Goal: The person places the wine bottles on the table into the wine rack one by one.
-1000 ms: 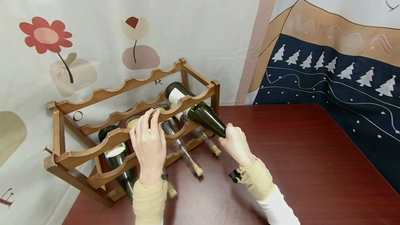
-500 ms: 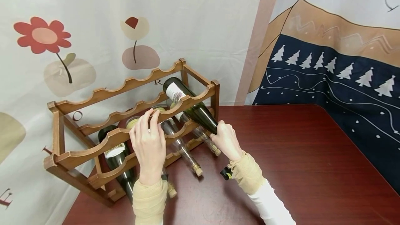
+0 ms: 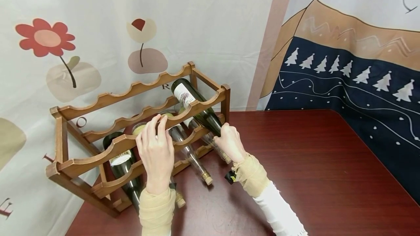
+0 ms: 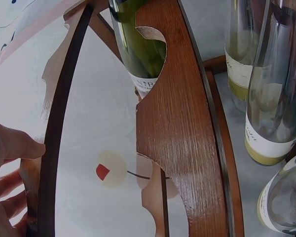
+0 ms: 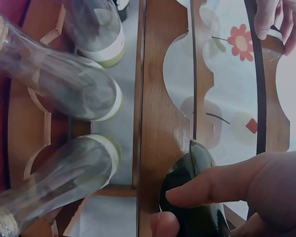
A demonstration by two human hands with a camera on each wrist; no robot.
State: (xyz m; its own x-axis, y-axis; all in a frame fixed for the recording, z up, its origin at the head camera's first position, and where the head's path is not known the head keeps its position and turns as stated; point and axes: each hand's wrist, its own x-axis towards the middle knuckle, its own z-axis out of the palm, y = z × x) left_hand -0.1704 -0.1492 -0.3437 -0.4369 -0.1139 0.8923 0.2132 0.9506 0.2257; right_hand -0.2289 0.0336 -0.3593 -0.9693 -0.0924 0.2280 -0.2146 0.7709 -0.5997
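Observation:
My right hand (image 3: 229, 143) grips the neck of a dark green wine bottle (image 3: 184, 92) with a white label. The bottle lies tilted across the right end of the top tier of a wooden wine rack (image 3: 88, 160), base toward the back and neck over the front rail. My left hand (image 3: 156, 152) holds that front top rail near its middle. In the left wrist view, the thumb (image 4: 32, 148) and fingers lie about the rail. In the right wrist view, the right thumb (image 5: 212, 185) presses on the green glass (image 5: 197, 222).
On the lower tier lie another dark green bottle (image 3: 121, 165) at the left and several clear bottles with corks (image 3: 207, 179), necks forward. The rack stands on a dark red table (image 3: 311, 163), close to a white printed curtain (image 3: 210, 21). A navy curtain (image 3: 328, 86) hangs at the right.
My right hand has moved left and slightly up, pushing the green bottle farther back into the rack's top tier. My left hand has stayed on the rail.

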